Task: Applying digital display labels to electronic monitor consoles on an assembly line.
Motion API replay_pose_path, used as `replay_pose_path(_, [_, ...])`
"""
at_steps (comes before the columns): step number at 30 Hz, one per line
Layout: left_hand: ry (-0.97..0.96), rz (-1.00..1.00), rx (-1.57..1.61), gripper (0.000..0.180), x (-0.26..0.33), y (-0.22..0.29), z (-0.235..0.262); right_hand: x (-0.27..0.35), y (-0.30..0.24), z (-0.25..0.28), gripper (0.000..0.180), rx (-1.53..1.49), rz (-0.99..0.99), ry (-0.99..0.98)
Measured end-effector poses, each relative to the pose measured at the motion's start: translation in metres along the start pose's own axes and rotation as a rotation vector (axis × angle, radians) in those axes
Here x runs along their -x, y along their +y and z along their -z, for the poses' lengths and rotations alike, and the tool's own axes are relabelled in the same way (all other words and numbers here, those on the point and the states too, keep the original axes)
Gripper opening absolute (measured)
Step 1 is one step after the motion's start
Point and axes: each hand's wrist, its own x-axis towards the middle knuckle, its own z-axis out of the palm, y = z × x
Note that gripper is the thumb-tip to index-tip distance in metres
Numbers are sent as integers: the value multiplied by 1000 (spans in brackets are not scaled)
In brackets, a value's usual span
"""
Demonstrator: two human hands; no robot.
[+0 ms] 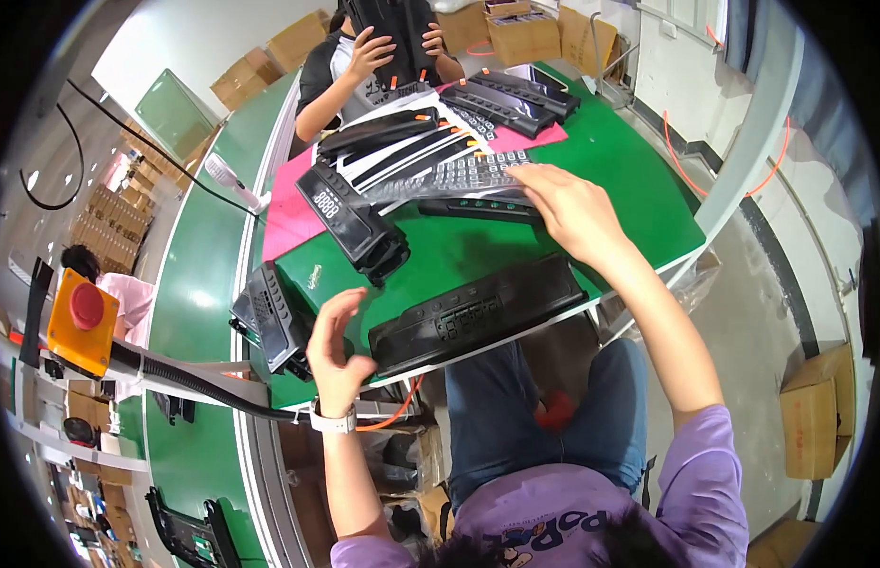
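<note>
My right hand (574, 210) reaches forward over the green table, its fingers closed on the right end of a clear film sheet with rows of dark printed labels (463, 173). Beneath that sheet lies a black panel with small green marks (482, 206). Nearest me, a long black plastic housing with a display window (478, 312) rests along the table's front edge. My left hand (337, 352) hovers at its left end, thumb and fingers apart, holding nothing. Another black housing with a digit display (350, 218) lies beyond my left hand.
Several black housings (506, 102) lie on a pink mat (290, 216) with white strips. At left stand a stacked housing (274, 317) and an orange box with a red button (83, 320). Across the table, a person's hands (372, 52) hold a black part.
</note>
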Motion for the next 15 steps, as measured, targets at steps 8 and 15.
replay_pose_path(8, [68, 716, 626, 63, -48, 58, -31, 73, -23, 38, 36, -41, 217, 402])
replay_pose_path(15, [-158, 663, 822, 30, -41, 67, -65, 143, -25, 86, 56, 98, 165, 79])
